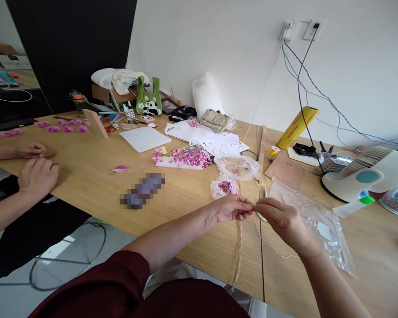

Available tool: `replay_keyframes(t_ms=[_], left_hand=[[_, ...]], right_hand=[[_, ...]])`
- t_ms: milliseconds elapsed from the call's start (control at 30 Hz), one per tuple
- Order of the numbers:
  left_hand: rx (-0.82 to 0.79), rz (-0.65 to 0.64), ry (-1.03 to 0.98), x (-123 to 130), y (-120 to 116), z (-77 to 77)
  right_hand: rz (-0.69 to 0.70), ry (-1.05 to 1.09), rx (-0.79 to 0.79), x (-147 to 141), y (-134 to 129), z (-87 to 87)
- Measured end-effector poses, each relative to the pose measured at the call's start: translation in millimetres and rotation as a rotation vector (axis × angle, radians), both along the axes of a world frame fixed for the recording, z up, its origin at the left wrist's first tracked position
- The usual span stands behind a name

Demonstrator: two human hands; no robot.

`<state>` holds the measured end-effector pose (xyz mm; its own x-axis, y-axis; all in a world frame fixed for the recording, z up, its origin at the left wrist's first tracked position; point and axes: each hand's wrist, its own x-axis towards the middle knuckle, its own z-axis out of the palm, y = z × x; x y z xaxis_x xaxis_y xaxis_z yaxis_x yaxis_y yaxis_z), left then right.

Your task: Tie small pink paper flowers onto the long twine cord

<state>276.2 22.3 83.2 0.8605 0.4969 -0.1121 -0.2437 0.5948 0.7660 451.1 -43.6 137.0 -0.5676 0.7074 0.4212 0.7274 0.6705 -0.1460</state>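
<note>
My left hand (234, 208) is closed, with its thumb and fingers pinched together. A pale braided cord (240, 251) hangs below it and runs down over the table's front edge. My right hand (281, 219) is closed too, its fingertips meeting the left ones; what they pinch is too small to make out. A thin yellowish thread (275, 251) trails across the table below the right hand. Just beyond my left hand is a clear plastic bag (215, 189) holding pink petals (226, 187). Scissors (262, 216) lie partly hidden behind my right hand.
Pink flowers (192, 156) lie on a white holder (172, 162). Right of my hands are a flat plastic bag (331, 234) and a white fan (361, 176). A blurred-out object (142, 191) lies to the left. Another person's hands (40, 176) rest at the table's left edge.
</note>
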Motion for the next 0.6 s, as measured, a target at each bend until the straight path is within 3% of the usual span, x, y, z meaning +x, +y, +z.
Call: replay_keyframes(t_ms=[100,200,300,400,467,533,600], left_hand=[[0.017,0.015,0.026,1.3,-1.3,-0.7],[0.138,0.108,0.057,3.3,-4.8,-2.0],[0.428,0.303,0.161,6.2,-8.8,-3.5],[0.861,0.527,0.261,9.4,-10.5,-4.8],[1.068,0.611,0.281,11.5,-9.5,-6.3],[1.058,0.597,0.304,13.5,-6.8,-8.7],[0.850,0.507,0.322,14.5,-2.5,-11.7]], right_hand=[[-0.049,0.067,-0.021,-4.9,-1.5,-1.0],[-0.205,0.148,-0.016,-12.5,-2.6,-8.0],[-0.397,0.310,-0.078,-18.7,-1.0,-21.1],[-0.536,0.618,-0.288,-21.7,4.1,-34.5],[-0.545,0.855,-0.458,-22.1,8.5,-39.9],[-0.512,1.023,-0.597,-20.6,12.5,-41.5],[-0.496,1.086,-0.649,-16.5,14.8,-40.7]])
